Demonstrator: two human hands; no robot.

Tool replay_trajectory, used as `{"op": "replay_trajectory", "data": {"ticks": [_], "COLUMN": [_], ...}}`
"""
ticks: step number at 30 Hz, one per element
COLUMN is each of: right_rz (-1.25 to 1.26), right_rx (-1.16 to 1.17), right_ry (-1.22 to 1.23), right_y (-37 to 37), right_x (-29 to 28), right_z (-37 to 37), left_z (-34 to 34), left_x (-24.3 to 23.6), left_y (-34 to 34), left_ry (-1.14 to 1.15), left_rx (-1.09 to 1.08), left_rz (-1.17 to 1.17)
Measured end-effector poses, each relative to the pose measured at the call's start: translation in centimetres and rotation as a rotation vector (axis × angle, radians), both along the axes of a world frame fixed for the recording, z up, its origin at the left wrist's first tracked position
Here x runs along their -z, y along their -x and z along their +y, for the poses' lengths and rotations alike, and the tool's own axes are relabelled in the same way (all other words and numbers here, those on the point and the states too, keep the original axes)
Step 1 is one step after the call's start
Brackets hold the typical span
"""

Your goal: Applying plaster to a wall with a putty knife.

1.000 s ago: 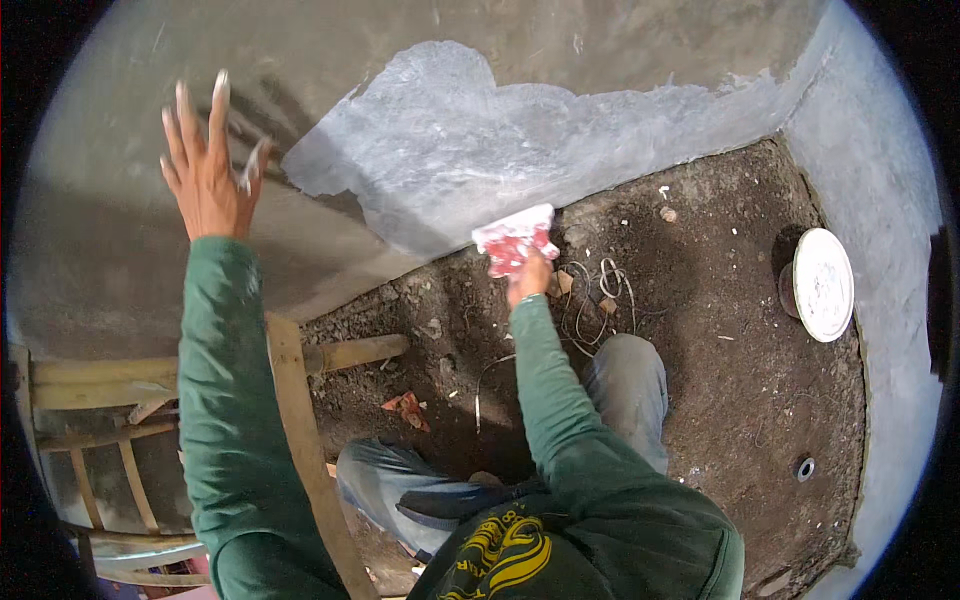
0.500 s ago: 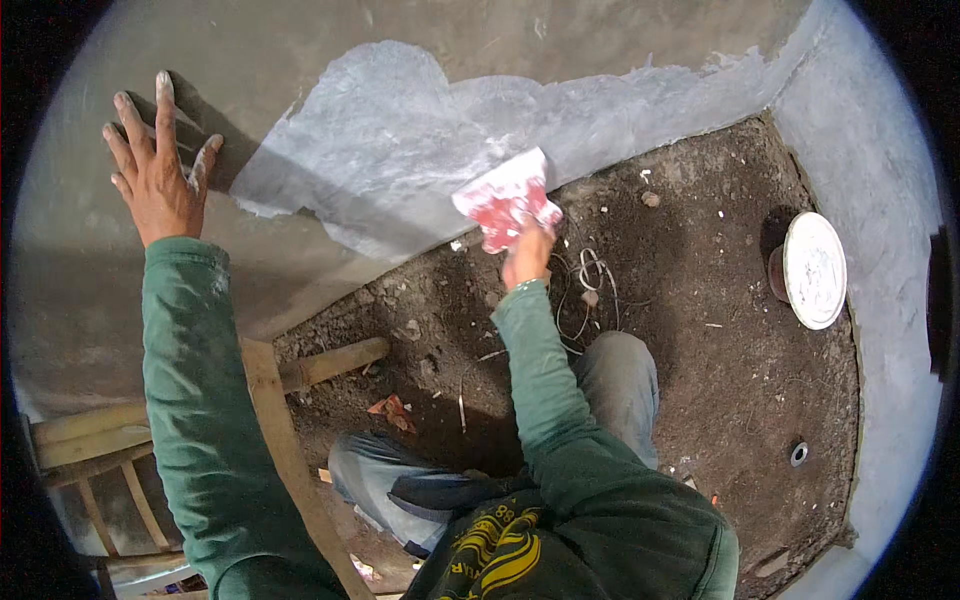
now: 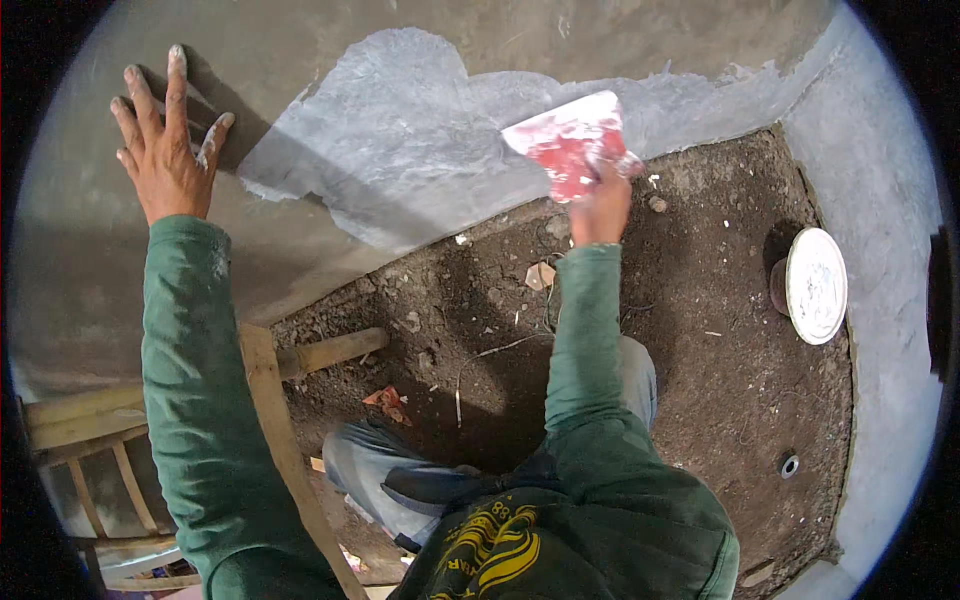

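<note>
With fingers spread, my left hand lies against the bare grey-brown part of the wall, left of a pale coated patch. My right hand, slightly blurred, grips a wide red putty knife smeared with white paste. The tool's broad white edge is at the lower strip of the pale coating, up and away from me. Whether its whole edge touches the wall, I cannot tell. The palm side of the right hand is hidden.
A round white lid tops a container by the right wall. Brown soil covers the floor, with a small grey ring on it. A bamboo pole and a wooden plank stand beside my left arm.
My right hand has carried the putty knife rightward and farther up along the wall. My left hand stays pressed on the wall, and the view has shifted slightly.
</note>
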State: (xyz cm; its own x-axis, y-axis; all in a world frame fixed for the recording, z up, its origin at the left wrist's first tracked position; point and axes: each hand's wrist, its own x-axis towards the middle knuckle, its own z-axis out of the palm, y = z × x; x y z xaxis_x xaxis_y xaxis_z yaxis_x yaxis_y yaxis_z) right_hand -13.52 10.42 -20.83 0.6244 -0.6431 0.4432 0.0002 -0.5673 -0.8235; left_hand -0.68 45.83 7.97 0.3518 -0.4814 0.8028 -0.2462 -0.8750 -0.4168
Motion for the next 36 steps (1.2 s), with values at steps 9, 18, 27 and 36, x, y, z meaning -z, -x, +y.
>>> {"op": "replay_trajectory", "data": {"ticks": [9, 18, 27, 36], "right_rz": [-0.423, 0.005, -0.267, -0.284], "right_rx": [0.362, 0.097, 0.056, 0.096], "right_ry": [-0.661, -0.660, -0.636, -0.980], "right_y": [-2.2, -3.2, -1.1, -4.1], "right_x": [7.2, -1.2, 3.1, 12.0], "right_z": [-8.9, 15.6, 16.7, -4.5], "left_z": [-1.1, -0.5, -0.1, 0.5], "left_x": [0.6, 0.5, 0.6, 0.6], "left_y": [0.1, 0.2, -0.2, -1.0], "left_ry": [0.062, 0.036, 0.034, -0.052], "left_rx": [0.028, -0.006, 0.027, 0.141], "left_rz": [0.032, 0.001, 0.001, -0.108]}}
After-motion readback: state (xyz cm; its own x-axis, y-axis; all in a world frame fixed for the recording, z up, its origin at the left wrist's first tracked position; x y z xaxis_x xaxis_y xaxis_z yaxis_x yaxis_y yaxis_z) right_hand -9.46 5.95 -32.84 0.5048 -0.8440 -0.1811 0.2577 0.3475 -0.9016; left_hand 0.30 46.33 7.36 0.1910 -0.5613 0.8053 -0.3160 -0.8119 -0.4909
